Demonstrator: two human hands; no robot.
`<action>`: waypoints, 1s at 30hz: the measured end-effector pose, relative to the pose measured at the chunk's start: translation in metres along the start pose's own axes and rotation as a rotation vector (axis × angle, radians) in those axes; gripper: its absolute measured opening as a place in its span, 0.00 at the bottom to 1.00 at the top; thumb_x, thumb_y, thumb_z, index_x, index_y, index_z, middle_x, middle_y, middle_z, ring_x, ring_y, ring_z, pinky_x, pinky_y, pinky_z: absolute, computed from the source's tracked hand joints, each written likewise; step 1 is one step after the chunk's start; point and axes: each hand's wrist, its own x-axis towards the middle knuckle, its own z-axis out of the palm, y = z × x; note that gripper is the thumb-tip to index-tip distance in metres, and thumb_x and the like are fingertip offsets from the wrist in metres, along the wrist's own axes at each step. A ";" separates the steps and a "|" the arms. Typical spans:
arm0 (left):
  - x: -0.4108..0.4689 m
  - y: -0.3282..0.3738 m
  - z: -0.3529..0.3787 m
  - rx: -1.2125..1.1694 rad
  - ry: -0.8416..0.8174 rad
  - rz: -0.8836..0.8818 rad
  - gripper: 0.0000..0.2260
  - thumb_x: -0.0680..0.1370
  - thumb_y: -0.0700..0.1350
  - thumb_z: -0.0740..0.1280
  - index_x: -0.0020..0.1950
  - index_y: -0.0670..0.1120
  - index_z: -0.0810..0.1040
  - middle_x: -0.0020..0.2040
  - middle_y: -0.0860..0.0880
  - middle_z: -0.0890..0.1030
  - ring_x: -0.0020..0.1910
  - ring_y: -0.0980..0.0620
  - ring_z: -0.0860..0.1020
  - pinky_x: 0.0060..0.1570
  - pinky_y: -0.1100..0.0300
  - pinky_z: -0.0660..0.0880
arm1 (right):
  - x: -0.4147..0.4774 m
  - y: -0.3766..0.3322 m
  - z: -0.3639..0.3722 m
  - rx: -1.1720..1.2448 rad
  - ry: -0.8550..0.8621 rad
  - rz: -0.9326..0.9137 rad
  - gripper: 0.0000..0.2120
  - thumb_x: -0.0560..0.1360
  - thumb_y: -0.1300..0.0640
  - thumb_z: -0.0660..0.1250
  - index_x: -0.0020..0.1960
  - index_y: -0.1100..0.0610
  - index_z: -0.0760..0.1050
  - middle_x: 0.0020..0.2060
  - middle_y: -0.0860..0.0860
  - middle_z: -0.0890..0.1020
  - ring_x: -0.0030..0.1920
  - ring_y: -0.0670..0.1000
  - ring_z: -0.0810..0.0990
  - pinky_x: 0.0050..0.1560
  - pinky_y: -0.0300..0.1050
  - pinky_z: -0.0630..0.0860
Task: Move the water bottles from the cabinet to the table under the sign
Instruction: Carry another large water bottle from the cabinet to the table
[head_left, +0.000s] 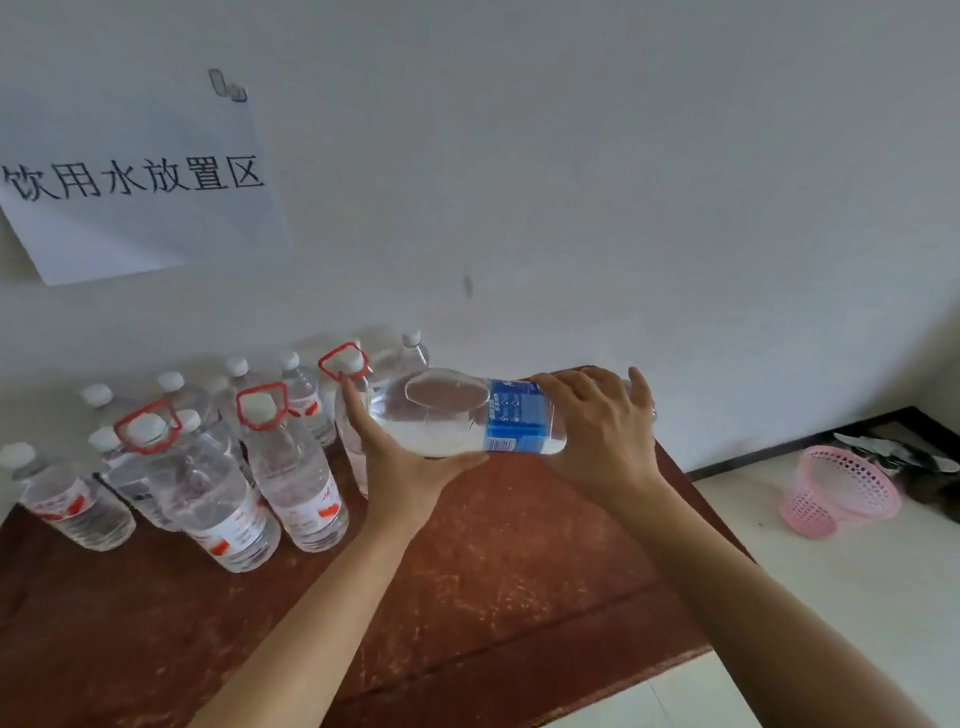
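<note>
Blue-label bottle (457, 415) held sideways above table (519, 571), left hand (410, 467) cupping base, right hand (597, 426) wrapped round neck, cap apparently hidden. Best tipped upright, set at 3 o'clock of standing bottles (291, 467), below sign (135, 176).

White wall (623, 156), pale floor (831, 582)
</note>
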 end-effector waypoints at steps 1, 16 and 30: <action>0.013 -0.007 0.009 -0.054 -0.045 -0.037 0.69 0.54 0.62 0.85 0.80 0.60 0.39 0.82 0.48 0.51 0.80 0.49 0.57 0.77 0.40 0.60 | 0.013 0.008 0.010 -0.022 -0.017 0.001 0.35 0.66 0.30 0.74 0.68 0.45 0.74 0.60 0.45 0.81 0.64 0.56 0.78 0.70 0.70 0.62; 0.136 -0.046 0.080 0.043 0.144 -0.264 0.45 0.71 0.58 0.77 0.80 0.58 0.53 0.78 0.59 0.59 0.75 0.60 0.60 0.72 0.57 0.64 | 0.097 0.041 0.193 0.303 -0.113 0.110 0.34 0.67 0.41 0.80 0.69 0.52 0.75 0.61 0.49 0.82 0.64 0.60 0.79 0.66 0.72 0.68; 0.174 -0.065 0.080 0.641 -0.114 0.108 0.40 0.70 0.53 0.79 0.77 0.52 0.65 0.69 0.49 0.73 0.60 0.70 0.68 0.53 0.81 0.66 | 0.112 -0.016 0.261 0.918 -0.541 0.303 0.40 0.69 0.43 0.80 0.75 0.49 0.65 0.62 0.46 0.82 0.58 0.49 0.83 0.56 0.39 0.77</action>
